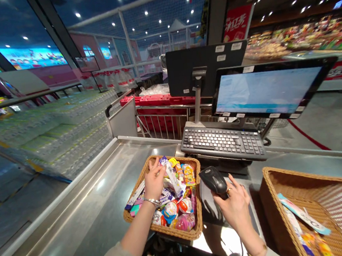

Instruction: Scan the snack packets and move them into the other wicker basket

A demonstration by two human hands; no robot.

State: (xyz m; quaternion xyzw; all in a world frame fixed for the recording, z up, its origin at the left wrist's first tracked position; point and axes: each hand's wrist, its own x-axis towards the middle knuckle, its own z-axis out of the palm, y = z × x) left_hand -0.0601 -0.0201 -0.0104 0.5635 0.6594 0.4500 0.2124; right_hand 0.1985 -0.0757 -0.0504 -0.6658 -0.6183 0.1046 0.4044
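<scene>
My left hand [154, 183], a metal bracelet at its wrist, reaches into a wicker basket [200, 182] packed with wrapped sweets. Its fingers are closed at the edge of a long white-and-purple packet [174, 180], which tilts across the other sweets. Round toy-like candies [170, 211] lie at the near end of the basket, below that hand. To the right of the basket, my right hand [234, 203] grips a black barcode scanner [214, 180], its head turned toward the basket. Part of the scanner's handle is hidden by the fingers.
A second, larger wicker basket [268, 199] at the right holds several packets. Behind the scanner stand a keyboard [222, 141] and a lit monitor [268, 90]. The metal counter [96, 203] has a raised rim. Shopping carts [164, 120] and stacked bottles [65, 128] stand beyond.
</scene>
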